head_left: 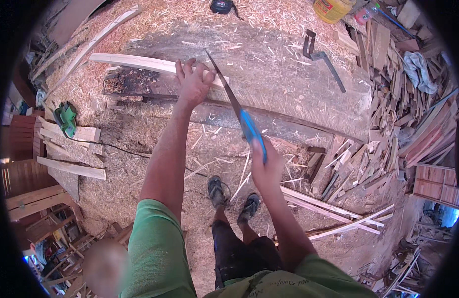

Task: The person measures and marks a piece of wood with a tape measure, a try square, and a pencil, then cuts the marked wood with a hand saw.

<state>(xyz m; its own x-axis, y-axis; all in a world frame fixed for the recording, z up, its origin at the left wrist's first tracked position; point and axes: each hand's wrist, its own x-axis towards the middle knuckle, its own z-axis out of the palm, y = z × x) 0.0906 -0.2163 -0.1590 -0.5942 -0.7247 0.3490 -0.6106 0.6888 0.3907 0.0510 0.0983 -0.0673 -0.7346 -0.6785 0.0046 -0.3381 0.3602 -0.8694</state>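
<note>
My right hand (267,166) is closed round the blue handle of a handsaw (233,100). Its narrow blade slants up and to the left, passing just right of my left fingers, over the right end of a pale wood strip (140,62). Whether the teeth are in the wood, I cannot tell. My left hand (193,82) grips this slightly curved strip near that end, fingers over its far edge and the thumb side toward the blade. Beneath the strip is a dark, rough wood block (130,82) on the worn workbench (284,89).
A bent metal bar (321,57) lies right on the bench; a curved strip (92,42) lies far left. A black tape measure (223,6) and yellow container (333,9) are at the back. A green power tool (66,119) with a cord is left. Offcuts (388,89) pile up right.
</note>
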